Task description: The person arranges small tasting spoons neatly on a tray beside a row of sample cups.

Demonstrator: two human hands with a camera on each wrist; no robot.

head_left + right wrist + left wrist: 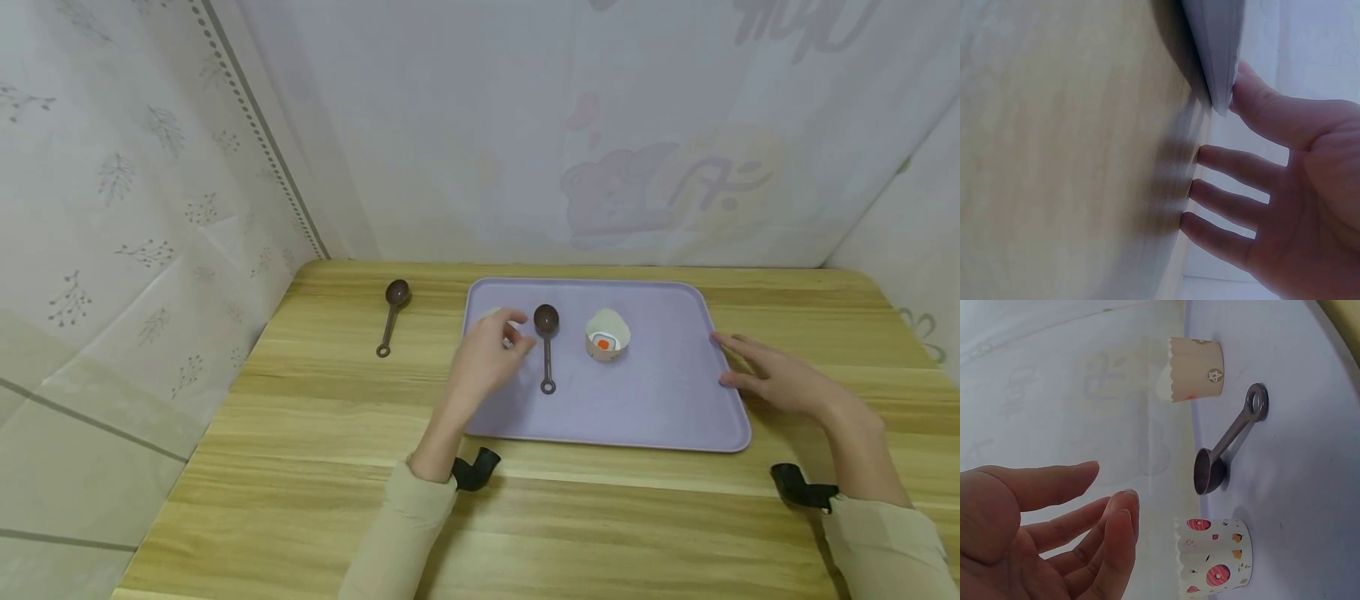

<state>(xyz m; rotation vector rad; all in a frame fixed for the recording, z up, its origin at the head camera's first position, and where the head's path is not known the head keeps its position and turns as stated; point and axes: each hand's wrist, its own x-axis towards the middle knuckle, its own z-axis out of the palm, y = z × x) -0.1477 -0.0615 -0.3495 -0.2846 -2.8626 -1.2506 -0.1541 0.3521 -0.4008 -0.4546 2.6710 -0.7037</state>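
Note:
My left hand [491, 350] hovers over the left part of a lilac tray [667, 408], fingers loosely bent around nothing. Below it stands a white paper baking cup [1222, 559] with a doughnut print, mostly hidden by the hand in the head view. A dark brown measuring spoon [547, 321] lies on the tray just right of that hand. Further right sits a beige baking cup [606, 352] with a white and orange piece [603, 341] inside. At the tray's right edge, my right hand [787, 375] touches the rim with extended fingers, some fingertips reaching the tabletop.
Left of the tray, a second brown measuring spoon [392, 321] lies on the wooden table [315, 467]. Pale printed cloth [465, 150] hangs behind the table and along its sides. Each wrist carries a black mount [476, 471].

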